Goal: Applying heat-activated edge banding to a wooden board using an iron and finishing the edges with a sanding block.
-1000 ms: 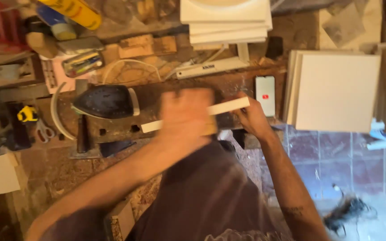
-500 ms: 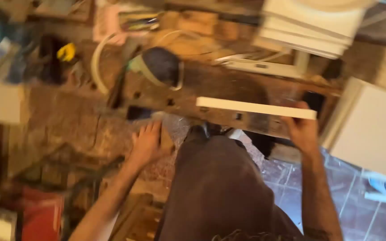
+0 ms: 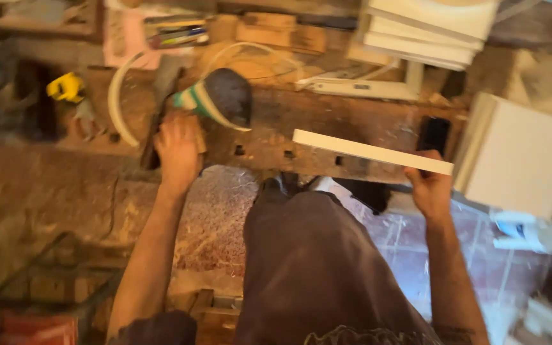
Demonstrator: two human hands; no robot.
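head view: the right hand [image 3: 430, 190] grips one end of a long white board [image 3: 370, 151], fingers clenched around its edge, so the board hangs level above the worn wooden workbench [image 3: 327, 124]. the left hand [image 3: 177, 150] rests on the bench's left part, just beside a dark cap [image 3: 222, 97] with a green and white band; whether its blurred fingers grasp anything cannot be told. stacked white panels [image 3: 522, 156] stand to the right.
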